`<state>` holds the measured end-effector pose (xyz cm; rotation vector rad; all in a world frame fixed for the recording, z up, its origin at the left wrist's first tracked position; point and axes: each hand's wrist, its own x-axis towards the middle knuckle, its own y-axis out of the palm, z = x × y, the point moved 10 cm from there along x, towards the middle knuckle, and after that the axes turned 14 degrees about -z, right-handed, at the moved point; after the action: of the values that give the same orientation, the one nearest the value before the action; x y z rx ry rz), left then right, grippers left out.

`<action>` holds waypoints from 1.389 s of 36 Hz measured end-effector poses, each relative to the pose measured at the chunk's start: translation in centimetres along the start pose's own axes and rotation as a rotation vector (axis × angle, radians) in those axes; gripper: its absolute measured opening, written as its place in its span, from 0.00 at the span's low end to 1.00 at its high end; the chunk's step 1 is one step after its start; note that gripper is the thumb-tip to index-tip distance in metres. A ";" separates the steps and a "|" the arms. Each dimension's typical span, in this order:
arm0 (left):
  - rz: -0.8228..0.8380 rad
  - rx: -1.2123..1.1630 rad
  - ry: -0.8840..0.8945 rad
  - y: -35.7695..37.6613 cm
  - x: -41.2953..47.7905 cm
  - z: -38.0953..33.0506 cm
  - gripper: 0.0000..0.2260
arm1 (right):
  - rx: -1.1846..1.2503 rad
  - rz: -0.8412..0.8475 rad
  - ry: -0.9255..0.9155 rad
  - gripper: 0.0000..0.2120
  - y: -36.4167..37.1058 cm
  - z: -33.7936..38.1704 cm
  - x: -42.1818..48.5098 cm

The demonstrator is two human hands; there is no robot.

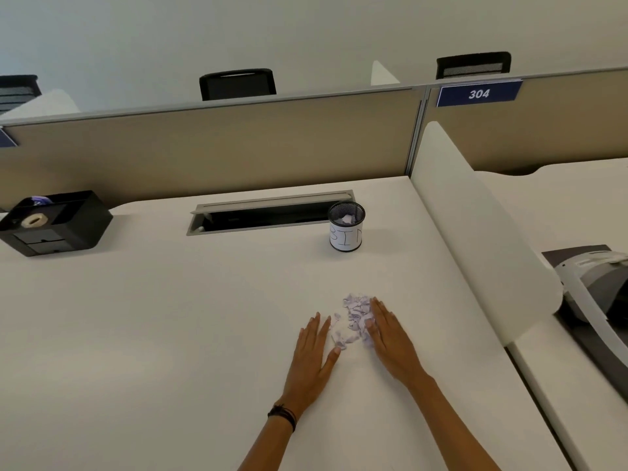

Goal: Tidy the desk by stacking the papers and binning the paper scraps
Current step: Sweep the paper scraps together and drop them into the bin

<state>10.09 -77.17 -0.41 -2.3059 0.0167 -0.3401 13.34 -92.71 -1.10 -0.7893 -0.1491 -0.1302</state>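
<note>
I had L hand [314,348] & R hand [390,338] flat, fingers [380,309] released, bracketing the scraps [353,321] on the bench [170,317], short of the bin [346,237]; a fast scoop prob. would've scattered light bits.

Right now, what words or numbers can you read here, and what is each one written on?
"304": white numbers on the blue sign at the partition's top edge.
"BIN": hand-written on the paper label wrapped round the mesh cup; the last letter curves partly out of view.
Unreadable: the second blue sign at the left edge is cut off; the paper scraps show no legible print.
</note>
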 end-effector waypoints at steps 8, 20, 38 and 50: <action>-0.035 -0.023 -0.070 -0.3 -0.8 0.5 0.31 | 0.375 -0.188 0.167 0.38 -3.7 -0.7 -0.8; 0.033 0.059 0.037 -0.2 -2.4 -0.9 0.27 | -0.019 -0.096 -0.045 0.34 -2.0 -0.1 -4.5; 0.087 0.189 0.226 3.1 0.1 -2.4 0.27 | -0.295 -0.073 -0.178 0.25 1.2 0.2 -3.3; 0.061 0.165 0.274 3.4 2.0 -2.4 0.21 | -0.090 -0.203 -0.214 0.24 0.4 0.8 -1.6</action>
<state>11.69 -81.44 -0.78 -2.0760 0.1886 -0.6013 11.80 -91.77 -1.04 -0.8766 -0.4286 -0.2459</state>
